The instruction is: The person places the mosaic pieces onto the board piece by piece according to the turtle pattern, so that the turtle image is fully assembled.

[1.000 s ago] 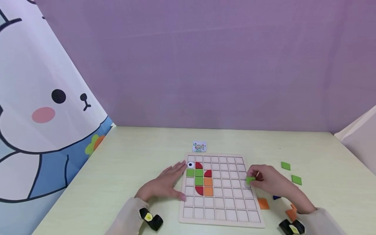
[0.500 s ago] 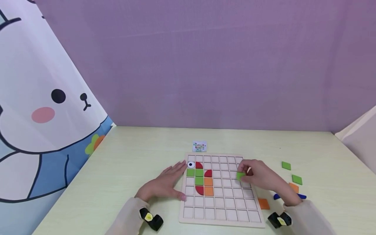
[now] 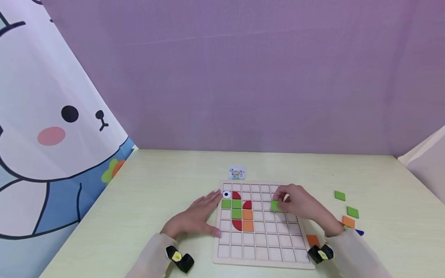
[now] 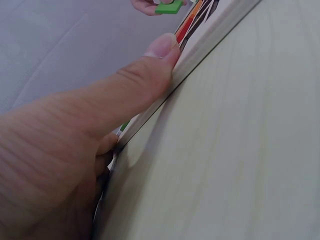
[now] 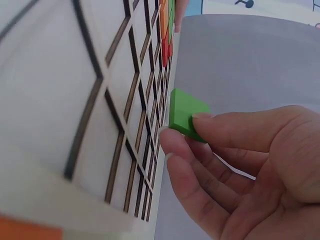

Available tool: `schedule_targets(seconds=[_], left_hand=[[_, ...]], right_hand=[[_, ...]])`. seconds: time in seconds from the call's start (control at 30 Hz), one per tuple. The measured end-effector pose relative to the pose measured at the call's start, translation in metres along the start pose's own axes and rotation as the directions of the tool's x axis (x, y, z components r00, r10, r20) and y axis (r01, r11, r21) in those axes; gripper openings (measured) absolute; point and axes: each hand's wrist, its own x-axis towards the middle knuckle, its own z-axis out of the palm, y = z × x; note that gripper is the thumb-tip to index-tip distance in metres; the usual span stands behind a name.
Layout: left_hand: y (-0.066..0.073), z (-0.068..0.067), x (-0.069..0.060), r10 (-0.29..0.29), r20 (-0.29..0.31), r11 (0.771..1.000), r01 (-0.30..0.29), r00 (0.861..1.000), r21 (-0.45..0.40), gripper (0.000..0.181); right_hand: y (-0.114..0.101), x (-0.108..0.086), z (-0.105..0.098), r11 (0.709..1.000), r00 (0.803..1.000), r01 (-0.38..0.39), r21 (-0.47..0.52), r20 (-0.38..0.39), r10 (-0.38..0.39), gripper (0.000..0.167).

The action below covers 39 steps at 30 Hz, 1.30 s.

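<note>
My right hand [image 3: 300, 201] pinches a green square tile [image 3: 276, 205] between thumb and fingers, over the right part of the wooden grid board [image 3: 260, 241]. In the right wrist view the tile [image 5: 185, 112] looks tilted and raised off the grid. Along the board's left edge rests my left hand [image 3: 194, 217], fingers spread and thumb [image 4: 160, 55] against the rim. Several tiles sit in the left columns: a white eye tile [image 3: 226, 194], green squares [image 3: 236, 214], orange squares [image 3: 247, 226] and red quarter-round pieces [image 3: 237, 224].
A small picture card [image 3: 236, 173] lies behind the board. Right of the board are loose green tiles [image 3: 340, 195], orange tiles [image 3: 348, 221] and a blue piece [image 3: 359, 232], partly hidden by my right forearm. A purple cloth [image 3: 264, 77] hangs behind the table.
My right hand has carried the green tile leftward from the board's right edge to over its right columns. The left hand has stayed at the left edge.
</note>
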Motion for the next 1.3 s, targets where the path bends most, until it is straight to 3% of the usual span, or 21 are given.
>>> schedule_targets(seconds=[0.57,1.03,1.3], left_hand=[[-0.002,0.002,0.002,-0.013,0.003,1.0,0.013,1.0,0.002,0.111],[-0.001,0.002,0.002,-0.02,0.006,1.0,0.02,1.0,0.013,0.112],[0.0,0.0,0.002,-0.012,0.004,1.0,0.012,1.0,0.005,0.111]], right_hand=[[-0.015,0.028,0.017,1.0,1.0,-0.028,-0.013,0.004,0.028,0.011],[-0.017,0.036,0.026,1.0,0.999,-0.007,0.028,0.034,0.006,0.012],[-0.018,0.039,0.028,0.999,0.998,-0.038,-0.021,0.039,0.039,0.01]])
